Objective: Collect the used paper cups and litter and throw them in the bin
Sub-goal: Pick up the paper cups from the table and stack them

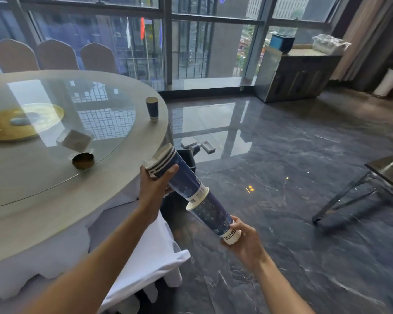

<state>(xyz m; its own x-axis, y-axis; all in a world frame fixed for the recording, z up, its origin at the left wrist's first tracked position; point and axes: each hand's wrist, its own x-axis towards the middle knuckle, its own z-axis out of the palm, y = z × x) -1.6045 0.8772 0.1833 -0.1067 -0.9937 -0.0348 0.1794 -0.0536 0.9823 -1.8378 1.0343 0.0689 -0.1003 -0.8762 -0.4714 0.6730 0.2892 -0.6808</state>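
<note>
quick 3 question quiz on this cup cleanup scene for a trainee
1. True or false: the left hand grips the stack of cups near its rims.
2. What does the right hand hold: A) the base of a single cup B) a napkin?
3. Where does the lone cup stand?

Key: 1 true. 2 A. 3 upright near the edge of the round table.

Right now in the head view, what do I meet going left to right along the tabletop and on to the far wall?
Gold plate → card holder → ashtray → lone cup → cabinet → white bin.
</note>
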